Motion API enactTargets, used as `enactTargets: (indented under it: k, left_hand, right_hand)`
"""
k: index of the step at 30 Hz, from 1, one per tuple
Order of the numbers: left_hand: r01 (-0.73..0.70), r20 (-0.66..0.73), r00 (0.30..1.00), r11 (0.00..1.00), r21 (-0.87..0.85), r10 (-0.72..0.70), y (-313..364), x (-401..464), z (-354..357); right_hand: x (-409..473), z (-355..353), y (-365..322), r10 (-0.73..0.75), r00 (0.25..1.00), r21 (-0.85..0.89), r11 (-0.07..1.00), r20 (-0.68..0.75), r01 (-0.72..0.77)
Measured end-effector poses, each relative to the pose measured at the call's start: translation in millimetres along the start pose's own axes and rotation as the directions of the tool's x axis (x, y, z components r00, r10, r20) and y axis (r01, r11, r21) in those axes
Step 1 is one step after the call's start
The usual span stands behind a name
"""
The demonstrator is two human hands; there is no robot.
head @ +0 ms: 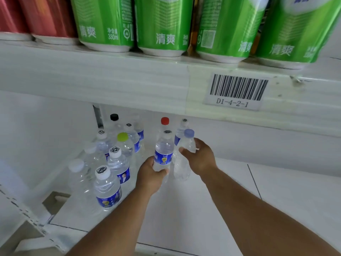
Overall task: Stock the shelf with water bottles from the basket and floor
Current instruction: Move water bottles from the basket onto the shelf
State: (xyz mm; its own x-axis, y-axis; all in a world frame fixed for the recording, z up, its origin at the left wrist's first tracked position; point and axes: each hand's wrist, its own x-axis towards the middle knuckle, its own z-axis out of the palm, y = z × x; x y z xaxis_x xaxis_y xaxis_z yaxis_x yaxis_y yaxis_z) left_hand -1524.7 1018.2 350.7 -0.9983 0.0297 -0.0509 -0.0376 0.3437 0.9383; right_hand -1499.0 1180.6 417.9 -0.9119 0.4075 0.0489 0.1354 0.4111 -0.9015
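Note:
My left hand [150, 177] grips the lower part of a clear water bottle with a blue label and a white cap [163, 151], held upright on the white lower shelf [184, 209]. Beside it my right hand [200, 157] holds a label-free bottle with a pale blue cap [184, 156], also upright. The two bottles stand side by side, almost touching. Several other water bottles [108, 185] stand in rows to the left and behind, with white, yellow-green, black and red caps. No basket is in view.
The upper shelf edge [129, 80] hangs close overhead with a barcode tag [235, 91]. Green cans [162, 24] and red cans [42, 17] stand on it. A perforated upright [27, 215] borders the shelf at left. Bare shelf surface lies to the right of my hands.

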Motion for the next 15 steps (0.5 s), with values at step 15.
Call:
enactTargets:
  k: [15]
  left_hand:
    - [-0.006,-0.008,1.0,1.0,-0.008,0.006,-14,46,13]
  right_hand:
    - [30,18,11,-0.015,1.0,-0.075,0.997,0.021,0.016]
